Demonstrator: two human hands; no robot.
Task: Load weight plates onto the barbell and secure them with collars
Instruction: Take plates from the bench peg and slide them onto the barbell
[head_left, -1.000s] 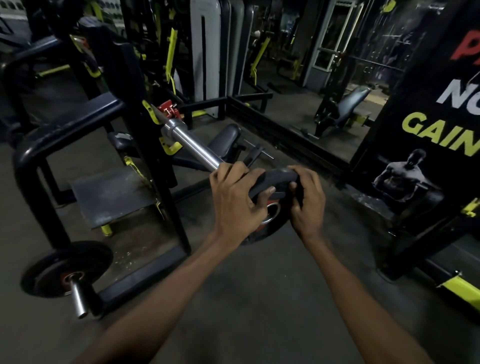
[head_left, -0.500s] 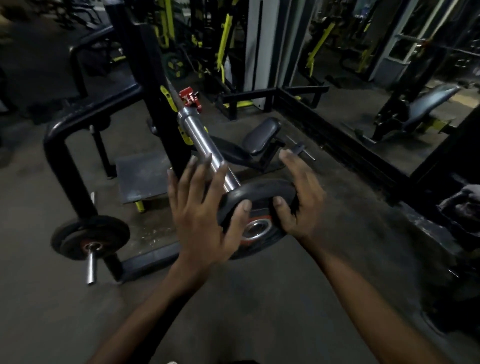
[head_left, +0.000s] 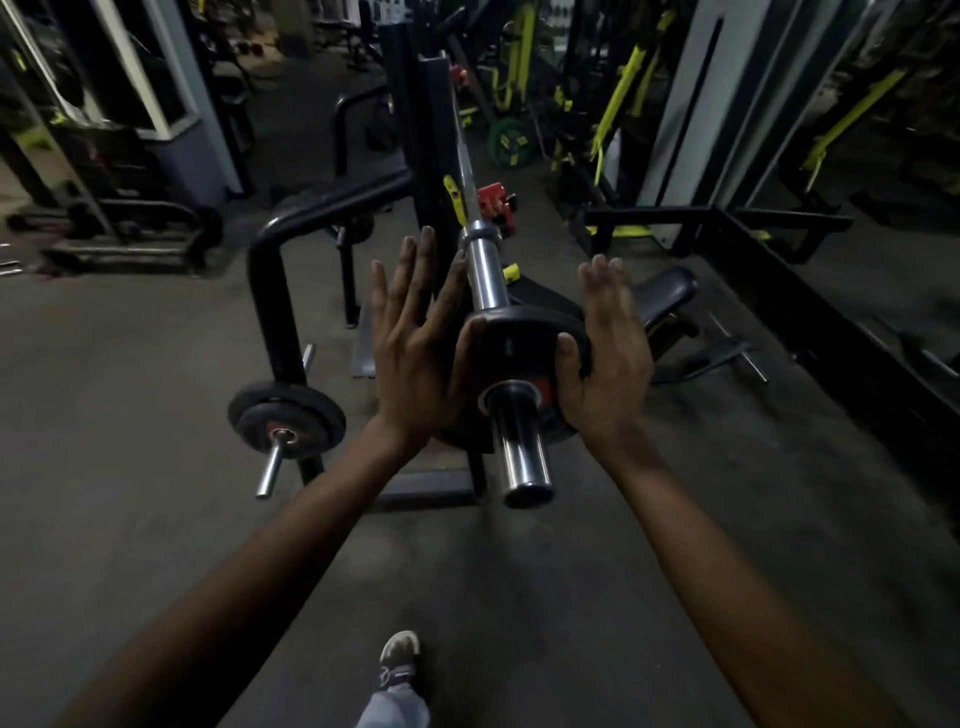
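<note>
left hand (head_left: 415, 353): fingers straight and spread, pointing away from the person; palm and thumb pressed flat against the left edge of the plate.
right hand (head_left: 610, 353): fingers straight and together, palm against the plate's right edge, thumb laid over its near face.
black round rubber-coated weight plate (head_left: 524, 338): between the two hands, threaded on the sleeve, a red ring around its centre hole.
shiny chrome barbell sleeve (head_left: 519, 447): runs through the plate; its open end sticks out toward the person, below and between the wrists, and more bare chrome shows beyond the fingertips.
red clamp collar (head_left: 496, 205): just beyond the fingertips, right of the bar; whether it sits on the bar or behind it i cannot tell.
black steel rack upright with yellow hook (head_left: 431, 156): beyond the left hand's fingertips, bar resting at it.
small black plate on a short chrome storage peg (head_left: 285, 415): left of the left wrist, low on the rack.
black padded bench (head_left: 665, 296): just beyond the right hand.
grey shoe (head_left: 399, 657): on the dark floor between the forearms, nearest the person.
</note>
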